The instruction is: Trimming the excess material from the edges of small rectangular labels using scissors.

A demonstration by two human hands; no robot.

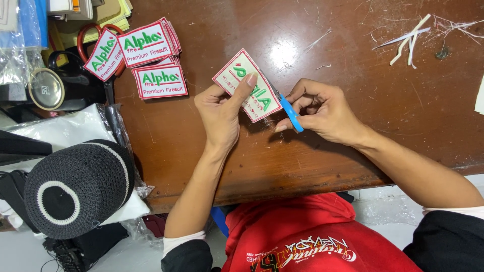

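The left hand (220,112) pinches a rectangular embroidered patch (246,85), white with a red stitched border and green lettering, thumb over its face and fingers curled behind. The right hand (320,112), just right of it, is closed on small blue-handled snips (291,114) whose blades seem to meet the patch's near edge. Far left on the worn brown wooden table (262,161) lies a stack of matching patches (146,53); white thread scraps (411,40) lie far right.
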